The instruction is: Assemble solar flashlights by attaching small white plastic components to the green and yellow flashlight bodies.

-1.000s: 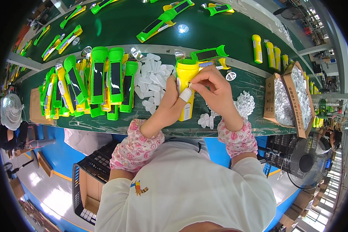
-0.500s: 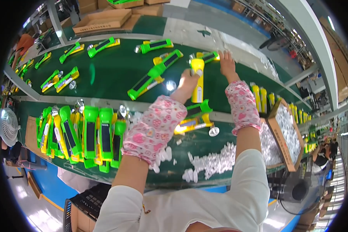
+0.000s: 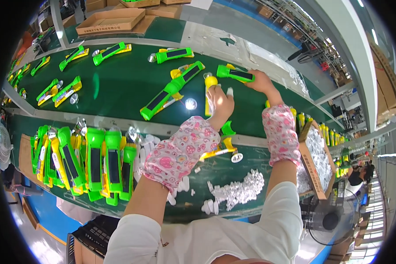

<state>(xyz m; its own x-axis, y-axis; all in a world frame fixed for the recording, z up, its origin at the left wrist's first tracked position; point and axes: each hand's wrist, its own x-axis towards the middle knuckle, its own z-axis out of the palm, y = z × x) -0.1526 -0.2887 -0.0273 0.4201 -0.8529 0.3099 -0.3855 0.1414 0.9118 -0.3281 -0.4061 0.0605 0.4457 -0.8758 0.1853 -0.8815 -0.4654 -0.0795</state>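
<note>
On the green belt, my right hand (image 3: 263, 82) is closed around the near end of a green flashlight shell (image 3: 237, 74) with a dark panel, and some yellow shows behind it. My left hand (image 3: 222, 104) lies over a yellow flashlight body (image 3: 210, 82), its thumb in a white finger cover held apart from it. The fingertips partly hide that body. Left of it, two green shells (image 3: 176, 83) lie end to end over yellow halves, beside a shiny reflector (image 3: 190, 104). Below my left hand rest a yellow half shell (image 3: 220, 152) and another reflector (image 3: 236, 157).
Many green and yellow flashlights (image 3: 94, 154) are stacked at the left of the near bench. Small white parts (image 3: 240, 189) are heaped in front of me. A cardboard tray (image 3: 314, 167) of clear parts stands at the right. More shells (image 3: 112, 53) lie along the belt; a metal rail (image 3: 163, 130) borders it.
The yellow flashlight body has shifted left and now lies under my left hand, whose thumb has come away. My right hand has closed on the green shell. Belt items have drifted slightly left.
</note>
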